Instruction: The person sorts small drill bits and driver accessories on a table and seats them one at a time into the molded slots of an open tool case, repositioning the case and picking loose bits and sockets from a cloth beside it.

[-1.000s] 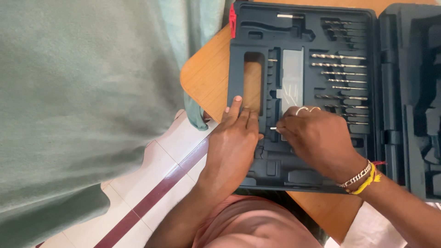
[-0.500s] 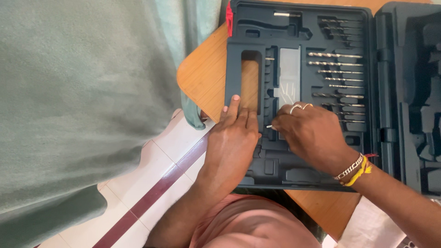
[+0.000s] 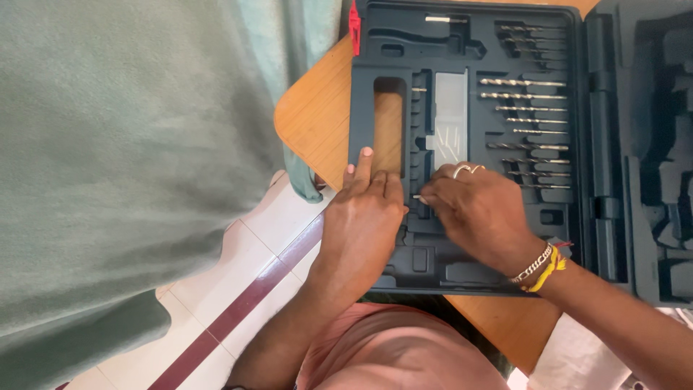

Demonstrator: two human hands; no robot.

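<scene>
Small bit: a thin, short metal bit point(image 3: 417, 196) sits at centre frame, between the two hands, over a slot of the dark blue moulded plastic tool case point(image 3: 469, 274). By its look it is light, stiff and smooth, likely to slip or roll, so best pinched across its shank.
Right hand: right hand point(image 3: 480, 213), wearing 2 rings and a chain bracelet with yellow and red thread, lies over the tray at centre right. Its grip is closed to a fingertip pinch at the bit's end, though I cannot tell how firmly it has it.
Left hand: left hand point(image 3: 364, 217) lies flat at the case's left rim, fingers stretched, grip open, holding nothing, steadying the case.
Case: rigid, probably fairly heavy, open on the rounded wooden counter point(image 3: 317, 123); its handle cut-out point(image 3: 388, 130) would give the surest hold.
Drill bits: a row of twist drill bits point(image 3: 523, 108) is clipped in at upper right.
Clear box: a small clear plastic box point(image 3: 450, 115) of pins sits at upper centre.
Red tab: a red latch point(image 3: 354, 29) marks the case's top left corner.
Labels: no printed label is readable.
Cloth: grey-green cloth point(image 3: 130, 144) fills the left.
</scene>
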